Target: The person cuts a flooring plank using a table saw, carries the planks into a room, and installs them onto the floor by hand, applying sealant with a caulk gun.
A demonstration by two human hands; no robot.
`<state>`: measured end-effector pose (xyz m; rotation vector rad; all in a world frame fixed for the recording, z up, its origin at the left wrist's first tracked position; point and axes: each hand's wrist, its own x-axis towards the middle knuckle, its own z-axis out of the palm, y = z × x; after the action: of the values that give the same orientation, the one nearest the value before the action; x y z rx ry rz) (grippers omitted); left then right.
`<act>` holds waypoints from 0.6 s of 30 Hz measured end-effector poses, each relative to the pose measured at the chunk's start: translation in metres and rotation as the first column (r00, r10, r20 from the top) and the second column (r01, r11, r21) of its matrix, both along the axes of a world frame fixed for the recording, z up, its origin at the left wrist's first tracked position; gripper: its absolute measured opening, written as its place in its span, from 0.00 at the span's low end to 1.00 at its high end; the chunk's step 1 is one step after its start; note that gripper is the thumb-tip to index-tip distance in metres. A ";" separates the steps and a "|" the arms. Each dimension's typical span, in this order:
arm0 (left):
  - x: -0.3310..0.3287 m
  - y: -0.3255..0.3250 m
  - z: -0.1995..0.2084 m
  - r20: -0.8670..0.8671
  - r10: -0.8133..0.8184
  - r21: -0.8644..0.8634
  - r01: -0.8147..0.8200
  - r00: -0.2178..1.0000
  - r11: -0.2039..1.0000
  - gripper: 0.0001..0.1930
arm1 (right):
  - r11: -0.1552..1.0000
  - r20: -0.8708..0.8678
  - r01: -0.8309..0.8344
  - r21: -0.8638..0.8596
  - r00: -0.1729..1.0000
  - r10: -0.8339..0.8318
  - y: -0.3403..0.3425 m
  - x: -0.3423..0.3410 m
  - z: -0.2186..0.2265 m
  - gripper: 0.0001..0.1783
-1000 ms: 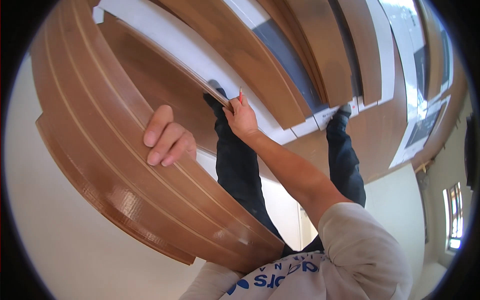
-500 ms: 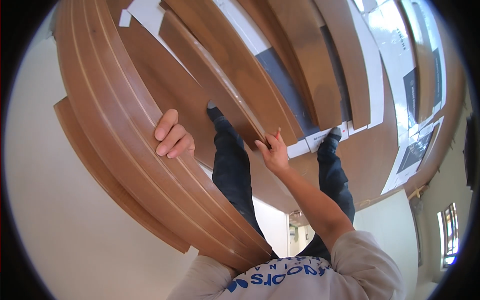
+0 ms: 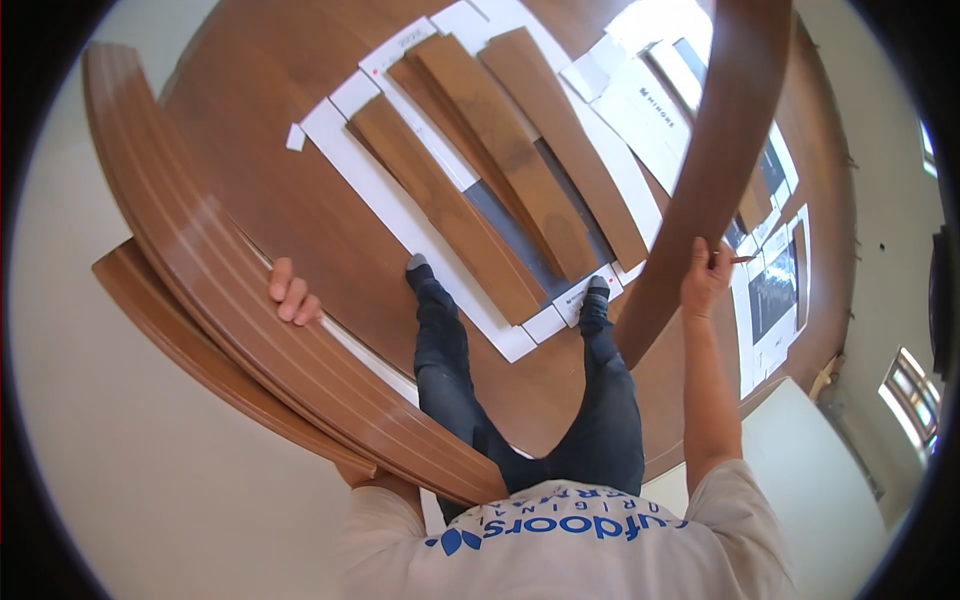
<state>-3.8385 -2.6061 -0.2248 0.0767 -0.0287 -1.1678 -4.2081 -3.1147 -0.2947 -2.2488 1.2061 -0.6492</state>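
Note:
Along my left side stands a long brown wooden board with pale lengthwise grooves (image 3: 190, 215). The fingers of my left hand (image 3: 294, 292) curl over its inner edge; palm and thumb are hidden behind it. Beyond it, a second brown board (image 3: 190, 340) leans close against its outer side. My right hand (image 3: 707, 280) is closed on the edge of a long smooth brown board (image 3: 722, 150), which is tilted up to the right of my legs. A thin pencil (image 3: 742, 260) sticks out from between the same fingers.
Several brown boards (image 3: 500, 130) lie on flattened white cardboard (image 3: 345, 150) on the brown floor (image 3: 290, 60) before my feet. More cardboard packaging (image 3: 772, 300) lies at the right. White walls stand at left (image 3: 120, 450) and lower right (image 3: 800, 460).
My right hand has moved right, bringing the smooth board from the floor pile to the right of my legs. My left hand and the grooved board have shifted slightly left in the view.

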 end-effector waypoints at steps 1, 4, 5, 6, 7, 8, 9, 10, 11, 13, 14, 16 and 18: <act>0.009 -0.001 0.046 0.090 -0.010 0.037 0.006 0.996 0.999 0.14 | 0.999 0.019 0.037 -0.028 0.999 -0.036 -0.015 -0.015 0.025 0.13; 0.023 0.005 0.134 0.245 0.006 0.142 -0.042 0.969 0.989 0.14 | 0.989 0.060 0.114 -0.097 0.992 -0.109 -0.042 -0.094 0.118 0.15; 0.032 0.004 0.175 0.259 -0.080 0.212 0.024 0.962 0.977 0.14 | 0.986 0.083 0.148 -0.076 0.986 -0.141 -0.049 -0.125 0.144 0.15; 0.029 -0.006 0.208 0.330 -0.040 0.151 -0.011 0.943 0.988 0.13 | 0.983 0.096 0.178 -0.052 0.980 -0.172 -0.047 -0.158 0.166 0.16; 0.036 0.014 0.243 0.358 -0.057 0.228 -0.028 0.932 0.973 0.13 | 0.956 -0.002 0.286 0.064 0.958 -0.286 -0.041 -0.180 0.189 0.17; 0.042 0.032 0.266 0.369 -0.083 0.303 -0.035 0.926 0.952 0.13 | 0.958 0.044 0.283 0.044 0.958 -0.285 -0.027 -0.195 0.211 0.17; 0.034 0.022 0.291 0.421 -0.022 0.277 -0.105 0.907 0.955 0.11 | 0.937 0.043 0.327 0.122 0.942 -0.334 -0.021 -0.229 0.222 0.18; 0.024 0.002 0.316 0.473 0.041 0.245 -0.176 0.880 0.953 0.10 | 0.909 0.045 0.366 0.199 0.923 -0.382 -0.017 -0.264 0.227 0.19; 0.012 -0.017 0.345 0.465 0.039 0.326 -0.212 0.884 0.921 0.10 | 0.897 0.039 0.400 0.188 0.909 -0.414 -0.009 -0.299 0.230 0.19; 0.022 0.000 0.384 0.567 0.077 0.375 -0.340 0.820 0.863 0.13 | 0.906 0.030 0.412 0.102 0.909 -0.417 0.005 -0.342 0.239 0.18; 0.012 0.001 0.402 0.628 0.112 0.405 -0.447 0.770 0.797 0.15 | 0.918 -0.007 0.397 0.015 0.918 -0.397 0.014 -0.364 0.242 0.17; -0.060 -0.065 0.448 0.811 0.183 0.427 -0.776 0.556 0.464 0.22 | 0.902 -0.058 0.421 0.096 0.907 -0.417 0.025 -0.414 0.246 0.19; -0.096 -0.077 0.475 0.848 0.152 0.296 -0.691 0.508 0.659 0.42 | 0.875 -0.253 0.464 0.139 0.871 -0.421 0.039 -0.472 0.226 0.23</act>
<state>-3.9347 -2.6827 0.2504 1.1406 -0.3787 -0.4643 -4.6799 -3.0761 -0.0688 -1.9208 1.8451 -0.4270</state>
